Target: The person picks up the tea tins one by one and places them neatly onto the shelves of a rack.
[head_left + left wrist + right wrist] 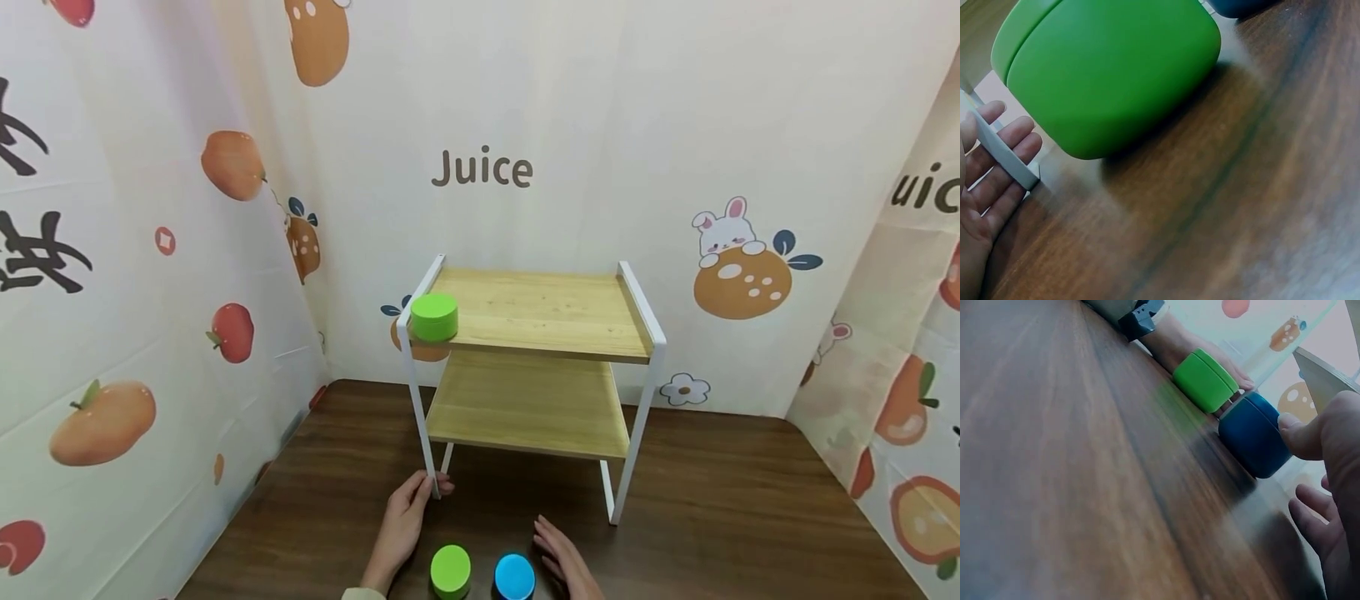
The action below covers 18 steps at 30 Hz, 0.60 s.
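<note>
My head feed shows the white-framed shelf [528,400] standing on the table [720,492], a green container [434,318] on its top front-left corner. Through the left wrist, my left hand [991,194] grips the shelf's front-left leg [1002,152] between thumb and fingers, near a second green container [1110,75]. Through the right wrist, my right hand [1342,469] has its fingers relaxed and parted, just beside the blue container [1254,437].

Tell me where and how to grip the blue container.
I'd take the blue container around its curved side wall, coming from its right, where the right hand is nearest. It stands upright with its round top facing up, and a green container beside it leaves less room on the left.
</note>
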Motion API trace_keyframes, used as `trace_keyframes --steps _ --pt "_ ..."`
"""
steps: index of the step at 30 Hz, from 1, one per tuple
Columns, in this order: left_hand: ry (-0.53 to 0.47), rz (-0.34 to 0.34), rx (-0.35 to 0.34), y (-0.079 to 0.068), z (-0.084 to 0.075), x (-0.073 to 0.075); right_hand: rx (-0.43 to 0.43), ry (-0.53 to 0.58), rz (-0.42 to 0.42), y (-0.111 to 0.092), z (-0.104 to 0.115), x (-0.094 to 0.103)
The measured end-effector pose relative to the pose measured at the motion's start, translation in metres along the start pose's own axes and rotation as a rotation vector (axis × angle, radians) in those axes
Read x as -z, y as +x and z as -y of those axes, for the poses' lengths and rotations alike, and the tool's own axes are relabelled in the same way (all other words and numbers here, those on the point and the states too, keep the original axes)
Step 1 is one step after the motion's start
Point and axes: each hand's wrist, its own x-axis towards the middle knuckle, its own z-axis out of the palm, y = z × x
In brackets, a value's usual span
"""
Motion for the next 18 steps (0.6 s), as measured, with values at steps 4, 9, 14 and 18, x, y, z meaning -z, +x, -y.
trace_keyframes --steps 4,9,14,18 --pt "0.006 0.001 0.004 0.0006 -0.0009 -0.0003 -0.033 -0.020 -0.026 0.0019 0.0040 -0.0023" --pt "0.011 0.006 0.013 0.0019 -0.0019 -0.0014 -0.094 0.006 -0.032 0.0036 0.0077 -0.0018" --pt "0.012 0.010 0.010 0.0020 -0.0022 -0.0015 -0.127 0.027 0.016 0.0052 0.0089 -0.0015" --pt "0.010 0.004 0.013 0.0012 -0.0023 -0.0005 -0.162 0.023 0.040 0.0069 0.0097 -0.0035"
